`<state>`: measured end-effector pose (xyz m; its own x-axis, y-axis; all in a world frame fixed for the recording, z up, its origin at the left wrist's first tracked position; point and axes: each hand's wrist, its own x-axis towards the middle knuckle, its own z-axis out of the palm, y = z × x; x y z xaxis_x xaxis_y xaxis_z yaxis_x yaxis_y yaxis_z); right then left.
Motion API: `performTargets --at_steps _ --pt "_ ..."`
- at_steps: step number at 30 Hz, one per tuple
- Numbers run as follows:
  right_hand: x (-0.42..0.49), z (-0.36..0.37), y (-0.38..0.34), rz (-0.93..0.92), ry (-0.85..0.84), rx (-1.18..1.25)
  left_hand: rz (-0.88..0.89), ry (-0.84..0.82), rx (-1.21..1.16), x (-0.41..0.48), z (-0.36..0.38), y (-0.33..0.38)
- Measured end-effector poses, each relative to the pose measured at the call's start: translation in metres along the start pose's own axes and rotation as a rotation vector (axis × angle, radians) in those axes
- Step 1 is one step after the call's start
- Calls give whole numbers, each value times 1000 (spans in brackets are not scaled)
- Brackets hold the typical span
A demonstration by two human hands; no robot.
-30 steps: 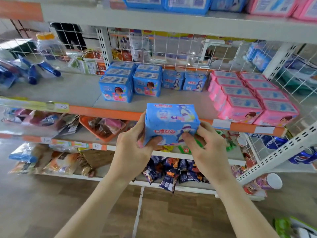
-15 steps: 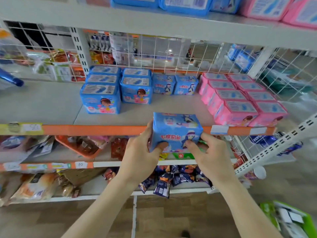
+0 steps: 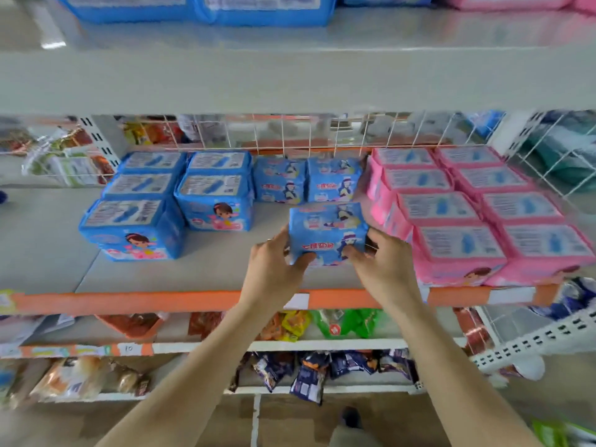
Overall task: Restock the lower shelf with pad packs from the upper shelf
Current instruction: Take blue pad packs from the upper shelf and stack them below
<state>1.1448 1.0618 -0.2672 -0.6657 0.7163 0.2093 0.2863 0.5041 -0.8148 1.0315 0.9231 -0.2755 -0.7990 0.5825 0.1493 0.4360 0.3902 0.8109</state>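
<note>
A light blue pad pack [image 3: 327, 232] sits on the lower shelf [image 3: 193, 272], in front of two matching packs [image 3: 308, 180] at the back. My left hand [image 3: 274, 269] grips its left side and my right hand [image 3: 383, 269] grips its right side, thumbs on its front face. The upper shelf [image 3: 290, 82] spans the top of the view, with more blue packs [image 3: 200, 8] on it.
Larger blue packs [image 3: 167, 201] stand to the left, pink packs [image 3: 477, 217] in rows to the right. A white wire grid [image 3: 290, 132] backs the shelf. Snack bags [image 3: 309, 372] fill the shelves below. Bare shelf surface lies at front left.
Both hands have carried the blue pack up and forward from in front of the orange shelf edge onto the lower shelf surface. The camera moved closer to the shelf.
</note>
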Motion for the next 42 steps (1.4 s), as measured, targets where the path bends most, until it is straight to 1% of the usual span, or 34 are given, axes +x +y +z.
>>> performTargets --at_steps 5,8,10,13,17,19,21,22,23,26,29,33,37,42 --pt "54 -5 29 49 -8 6 -66 0 24 52 42 11" --pt "74 -2 38 61 -9 -49 -106 -3 33 70 56 9" --pt "81 5 43 101 -13 -61 -125 -5 38 78 61 7" --pt "87 20 51 150 53 -59 -115 -3 31 86 69 0" --pt "95 38 61 150 101 -20 -65 -8 33 101 76 -19" --pt "101 45 67 151 115 -10 -21 -5 112 110 80 -29" --pt "110 52 73 153 133 0 -3 41 305 117 83 -38" --pt "115 55 76 150 147 1 -11 71 350 120 84 -42" --pt "118 59 80 149 165 -2 -21 86 336 121 84 -45" --pt "123 68 86 141 212 -10 5 63 172 127 87 -50" --pt "125 72 88 134 261 -12 40 63 99 131 88 -48" --pt "122 70 88 158 236 6 73 73 126 134 91 -52" --pt "128 67 83 185 197 -5 -24 75 278 142 90 -46" --pt "128 61 77 182 168 26 -69 59 387 134 91 -43"
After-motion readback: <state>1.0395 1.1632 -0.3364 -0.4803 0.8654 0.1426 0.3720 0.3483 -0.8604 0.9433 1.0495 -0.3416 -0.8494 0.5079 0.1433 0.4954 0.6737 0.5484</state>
